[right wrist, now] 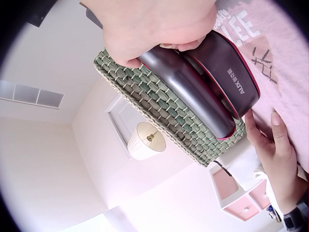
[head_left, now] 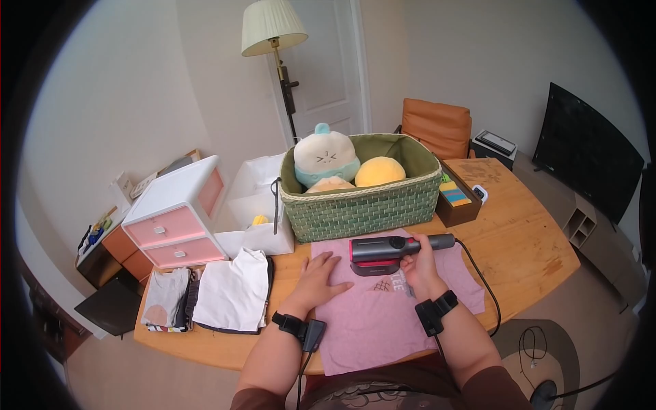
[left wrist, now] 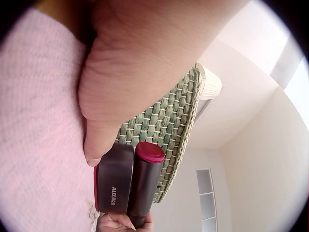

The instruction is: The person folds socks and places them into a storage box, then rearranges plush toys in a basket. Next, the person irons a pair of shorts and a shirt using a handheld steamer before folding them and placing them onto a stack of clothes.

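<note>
A pink T-shirt (head_left: pixel 355 328) with a printed front lies spread on the wooden table. My right hand (head_left: pixel 421 268) grips the handle of a dark grey and red garment steamer (head_left: pixel 379 249), whose head lies over the upper part of the shirt. In the right wrist view the fingers curl round the steamer (right wrist: pixel 188 87). My left hand (head_left: pixel 320 280) rests on the shirt's left side with fingers spread and holds nothing. Its thumb points toward the steamer head (left wrist: pixel 116 179) in the left wrist view. A black cord runs from the handle down the table's right side.
Behind the shirt stands a green woven basket (head_left: pixel 362 212) with plush toys. White-and-pink drawers (head_left: pixel 174 225) and a white box (head_left: pixel 256 236) are at left, with folded clothes (head_left: pixel 232 290) in front. A brown box (head_left: pixel 456 208) sits right of the basket.
</note>
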The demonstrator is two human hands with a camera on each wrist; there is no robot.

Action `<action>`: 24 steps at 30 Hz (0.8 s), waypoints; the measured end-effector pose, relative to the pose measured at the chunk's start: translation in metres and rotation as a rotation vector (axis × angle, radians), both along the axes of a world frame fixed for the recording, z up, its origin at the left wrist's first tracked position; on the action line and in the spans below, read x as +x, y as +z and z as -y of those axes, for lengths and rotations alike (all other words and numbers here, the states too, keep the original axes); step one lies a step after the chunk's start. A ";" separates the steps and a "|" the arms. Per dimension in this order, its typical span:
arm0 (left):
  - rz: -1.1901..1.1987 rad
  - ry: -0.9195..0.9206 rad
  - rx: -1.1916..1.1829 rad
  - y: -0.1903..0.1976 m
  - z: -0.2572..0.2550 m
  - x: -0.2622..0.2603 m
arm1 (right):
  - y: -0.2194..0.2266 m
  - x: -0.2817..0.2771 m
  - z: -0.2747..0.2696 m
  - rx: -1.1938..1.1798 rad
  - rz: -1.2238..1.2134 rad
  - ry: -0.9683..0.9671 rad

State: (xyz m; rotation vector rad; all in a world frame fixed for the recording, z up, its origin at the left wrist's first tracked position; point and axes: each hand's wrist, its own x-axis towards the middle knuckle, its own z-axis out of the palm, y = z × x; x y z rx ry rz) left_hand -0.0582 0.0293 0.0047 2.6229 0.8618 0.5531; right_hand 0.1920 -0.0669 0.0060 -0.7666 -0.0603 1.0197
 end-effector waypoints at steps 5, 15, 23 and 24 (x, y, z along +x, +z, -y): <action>0.004 -0.002 0.000 0.001 0.001 0.000 | 0.001 -0.001 0.000 -0.004 -0.001 -0.003; -0.004 0.000 -0.003 0.003 0.001 0.000 | 0.004 -0.007 0.002 0.004 0.019 0.022; -0.016 0.000 -0.014 0.004 0.002 0.000 | 0.006 -0.010 0.002 0.001 -0.051 0.013; -0.012 0.002 -0.016 0.004 0.002 0.000 | 0.005 -0.007 0.001 0.002 -0.051 0.012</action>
